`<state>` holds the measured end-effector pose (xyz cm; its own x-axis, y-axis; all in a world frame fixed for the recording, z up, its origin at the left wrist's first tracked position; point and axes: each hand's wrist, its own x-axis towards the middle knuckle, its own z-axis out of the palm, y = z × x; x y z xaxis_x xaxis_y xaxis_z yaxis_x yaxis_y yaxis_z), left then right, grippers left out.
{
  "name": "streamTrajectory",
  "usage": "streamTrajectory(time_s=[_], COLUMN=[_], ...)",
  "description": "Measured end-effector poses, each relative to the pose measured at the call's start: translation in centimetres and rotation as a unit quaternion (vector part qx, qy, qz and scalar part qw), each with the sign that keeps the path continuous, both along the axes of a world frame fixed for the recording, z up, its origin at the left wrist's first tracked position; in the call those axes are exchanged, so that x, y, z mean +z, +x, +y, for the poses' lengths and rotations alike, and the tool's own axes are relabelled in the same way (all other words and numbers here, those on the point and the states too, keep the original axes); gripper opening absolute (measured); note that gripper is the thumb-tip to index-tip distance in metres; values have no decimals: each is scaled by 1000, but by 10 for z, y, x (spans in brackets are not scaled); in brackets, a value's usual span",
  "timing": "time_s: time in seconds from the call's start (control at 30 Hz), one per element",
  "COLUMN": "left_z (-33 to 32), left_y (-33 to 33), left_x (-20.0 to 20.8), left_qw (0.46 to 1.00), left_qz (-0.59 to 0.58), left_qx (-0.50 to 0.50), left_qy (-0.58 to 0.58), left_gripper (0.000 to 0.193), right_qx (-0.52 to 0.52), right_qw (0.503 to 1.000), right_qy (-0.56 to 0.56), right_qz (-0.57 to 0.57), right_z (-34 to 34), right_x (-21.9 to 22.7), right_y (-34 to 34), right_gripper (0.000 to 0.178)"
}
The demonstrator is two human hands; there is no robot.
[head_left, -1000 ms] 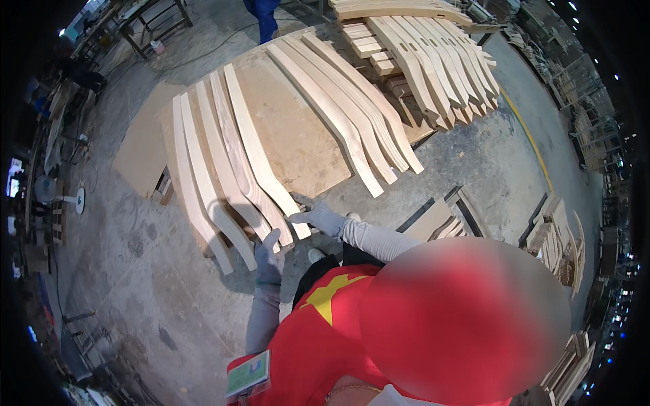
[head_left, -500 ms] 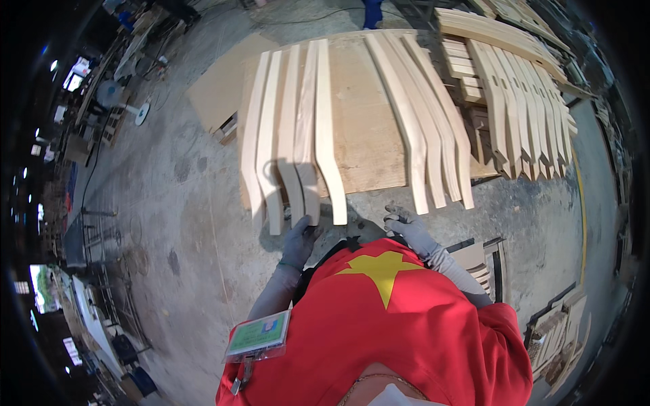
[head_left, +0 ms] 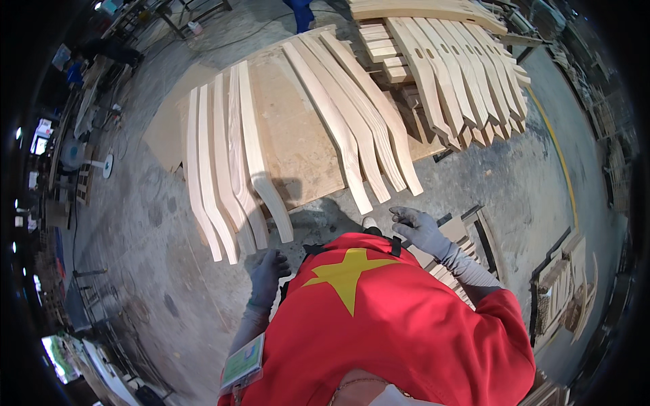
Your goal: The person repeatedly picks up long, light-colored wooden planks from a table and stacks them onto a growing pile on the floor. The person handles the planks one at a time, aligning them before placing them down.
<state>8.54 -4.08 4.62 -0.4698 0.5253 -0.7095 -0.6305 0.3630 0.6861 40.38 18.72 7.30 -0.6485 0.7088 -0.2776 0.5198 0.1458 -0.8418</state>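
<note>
Both gloved hands have dropped away from the boards.
Left hand (head_left: 269, 268) hangs loosely curled just below the curved slats (head_left: 230, 162); right hand (head_left: 421, 229) spreads open, empty, below the long slats (head_left: 359, 128), fanned for picking.

Woodworking workshop: curved wooden blanks (head_left: 230, 155) on board, stacked parts (head_left: 460, 74), concrete floor (head_left: 501, 183).

Just ahead of the left fingers (head_left: 269, 265), curved wooden slats (head_left: 230, 169) overhang the worktop (head_left: 298, 145) edge. Beyond the right fingers (head_left: 414, 227) a second slat fan (head_left: 359, 122) blocks; bare board between stays passable.
</note>
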Motion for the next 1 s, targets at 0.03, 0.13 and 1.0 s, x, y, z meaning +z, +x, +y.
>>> streamTrajectory(time_s=[0.03,0.13,1.0], left_z=[-2,-38,68], left_y=[0,-22,17], left_x=[12,45,4], left_qw=[999,988,742], left_qz=[31,121,628], left_qx=[-28,-90,-234], left_qy=[-5,-17,-14], left_gripper=[26,31,47], right_qx=[10,48,119], right_qw=[999,990,919], right_qy=[40,126,374], right_qz=[7,50,-44], right_z=[1,4,-3], right_x=[-1,-7,-91], right_y=[-2,-19,-105], right_gripper=[40,38,83])
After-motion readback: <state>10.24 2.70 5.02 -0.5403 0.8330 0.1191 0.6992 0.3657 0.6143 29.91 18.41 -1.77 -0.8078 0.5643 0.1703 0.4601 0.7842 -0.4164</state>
